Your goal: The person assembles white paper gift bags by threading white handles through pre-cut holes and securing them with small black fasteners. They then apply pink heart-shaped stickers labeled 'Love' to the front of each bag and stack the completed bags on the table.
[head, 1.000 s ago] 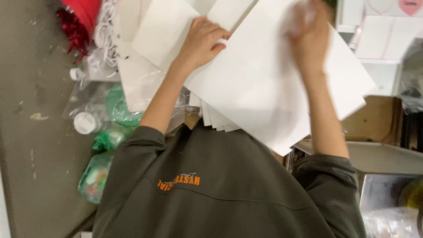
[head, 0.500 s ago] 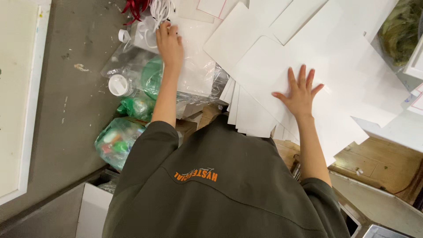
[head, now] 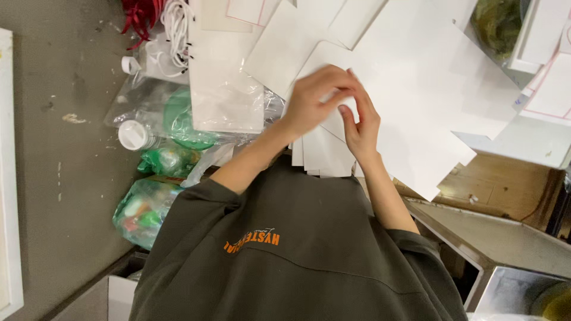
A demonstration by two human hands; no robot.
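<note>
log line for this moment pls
left hand: on white sheets | right hand: pinching sheet edge | plastic bags to the left

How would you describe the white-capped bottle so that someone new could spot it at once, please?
Start at the grey floor left of the white sheets. Beside it lies a heap of clear plastic bags with green contents. The bottle lies at the heap's left edge, its round white cap facing up; nothing else there has such a cap.

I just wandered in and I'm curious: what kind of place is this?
Probably a packing or craft workroom: both hands work at a stack of white card sheets, with clear plastic bags and white cords piled beside a worn wooden bench.
</note>
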